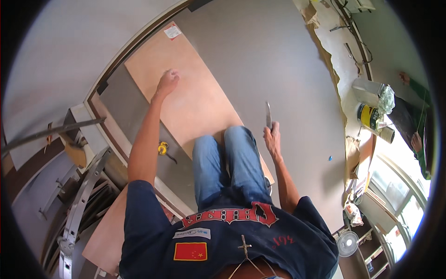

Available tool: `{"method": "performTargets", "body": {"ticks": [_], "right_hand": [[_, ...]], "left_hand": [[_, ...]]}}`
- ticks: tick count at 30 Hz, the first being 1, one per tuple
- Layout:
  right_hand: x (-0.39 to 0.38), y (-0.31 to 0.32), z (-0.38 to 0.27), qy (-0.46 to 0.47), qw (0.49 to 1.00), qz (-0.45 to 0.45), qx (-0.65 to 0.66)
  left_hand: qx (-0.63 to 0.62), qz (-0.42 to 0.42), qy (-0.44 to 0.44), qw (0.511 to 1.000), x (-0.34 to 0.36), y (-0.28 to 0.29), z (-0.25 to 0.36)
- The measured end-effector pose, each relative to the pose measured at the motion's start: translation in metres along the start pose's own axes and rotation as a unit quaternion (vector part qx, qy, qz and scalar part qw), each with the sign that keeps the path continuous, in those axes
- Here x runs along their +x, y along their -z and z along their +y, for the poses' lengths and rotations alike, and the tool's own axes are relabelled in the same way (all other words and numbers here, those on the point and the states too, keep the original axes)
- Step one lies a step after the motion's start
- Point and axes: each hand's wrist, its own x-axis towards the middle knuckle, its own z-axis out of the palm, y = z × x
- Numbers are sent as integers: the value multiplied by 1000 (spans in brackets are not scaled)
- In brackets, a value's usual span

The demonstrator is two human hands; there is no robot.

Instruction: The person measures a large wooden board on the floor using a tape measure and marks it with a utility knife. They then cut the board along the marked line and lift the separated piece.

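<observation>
A long light-brown plywood board [195, 97] lies on the grey floor, and I kneel on its near end in blue jeans. My left hand [167, 83] reaches far forward and rests on the board with its fingers curled; nothing shows in it. My right hand [272, 138] is at the board's right edge beside my knee, gripping a narrow grey-bladed knife [268, 115] that points away from me.
A yellow tape measure [162, 148] lies on the floor left of the board. A door frame [121, 56] and metal ladder [79, 204] are at the left. Paint cans [369, 116], brown paper, a small fan [347, 243] and another person's green-sleeved arm [418, 88] are at the right.
</observation>
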Motion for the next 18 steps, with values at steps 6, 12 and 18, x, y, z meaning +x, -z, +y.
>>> {"method": "performTargets", "body": {"ticks": [6,12,18], "right_hand": [[102,-91,-131,-35,975,-178,128],[197,-190,-185,109,970,-217,-15],[282,-257,-251,167,970,-158,-79]], "left_hand": [[88,103,-8,991,94,2,-5],[201,294,-47,933,135,-35,-28],[225,285,-54,930,139,-39,-27]]}}
